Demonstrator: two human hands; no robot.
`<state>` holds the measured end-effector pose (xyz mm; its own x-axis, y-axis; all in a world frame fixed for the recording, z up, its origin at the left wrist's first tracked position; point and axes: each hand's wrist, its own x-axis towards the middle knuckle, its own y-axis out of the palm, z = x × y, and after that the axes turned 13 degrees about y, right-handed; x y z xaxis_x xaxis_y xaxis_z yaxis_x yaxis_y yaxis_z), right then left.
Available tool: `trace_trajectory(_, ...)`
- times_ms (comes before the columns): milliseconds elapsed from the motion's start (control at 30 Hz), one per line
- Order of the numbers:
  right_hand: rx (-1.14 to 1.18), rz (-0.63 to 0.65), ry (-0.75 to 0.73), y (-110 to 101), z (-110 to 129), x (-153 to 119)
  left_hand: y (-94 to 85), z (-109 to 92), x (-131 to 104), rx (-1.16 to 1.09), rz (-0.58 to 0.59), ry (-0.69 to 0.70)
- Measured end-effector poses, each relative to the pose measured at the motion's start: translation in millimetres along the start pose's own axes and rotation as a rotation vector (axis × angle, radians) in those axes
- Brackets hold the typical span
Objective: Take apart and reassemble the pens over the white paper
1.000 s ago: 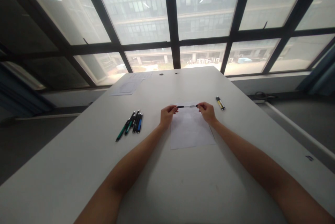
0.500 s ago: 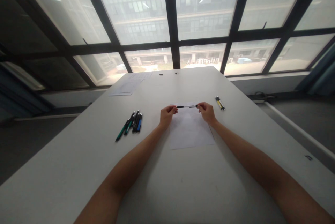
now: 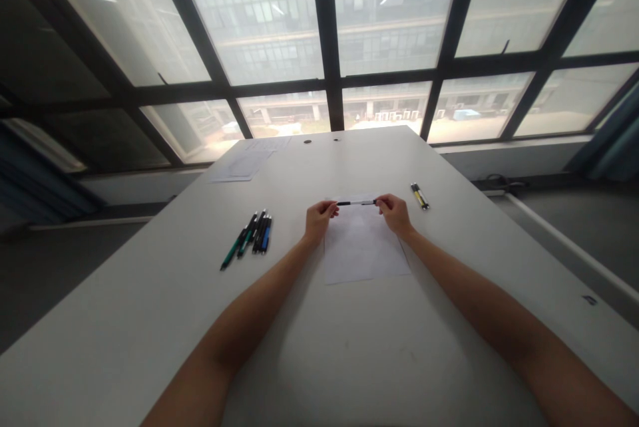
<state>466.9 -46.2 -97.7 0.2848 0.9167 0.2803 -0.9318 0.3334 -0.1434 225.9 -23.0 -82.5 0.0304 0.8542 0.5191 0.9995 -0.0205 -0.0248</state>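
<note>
My left hand (image 3: 320,219) and my right hand (image 3: 394,212) pinch opposite ends of one black-and-white pen (image 3: 356,203). It is held level, left to right, over the far part of a sheet of white paper (image 3: 367,251). Fingertips cover both ends of the pen. Left of my left hand, several pens with black, green and blue barrels (image 3: 252,237) lie in a loose group on the white table (image 3: 344,347). To the right of my right hand lie a few pens with yellow and white parts (image 3: 420,196), side by side.
More papers (image 3: 242,164) lie at the table's far left corner. A dark round spot (image 3: 307,142) and a small dark item (image 3: 337,140) show near the far edge. A dark mark (image 3: 589,300) is at the right edge. Tall windows (image 3: 384,14) stand beyond the table.
</note>
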Motion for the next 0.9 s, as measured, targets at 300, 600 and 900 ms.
trace_trajectory(300,-0.003,0.004,0.003,0.3,2.0,-0.6,-0.6,-0.3,0.8,0.007,0.009,0.006)
trace_trajectory(600,-0.032,0.002,0.006,-0.1,1.0,-0.6,-0.3,-2.9,0.8,0.034,0.021,0.015)
trace_trajectory(900,-0.033,0.002,-0.001,-0.6,3.9,-1.6,-0.1,-6.5,0.2,0.038,0.025,0.012)
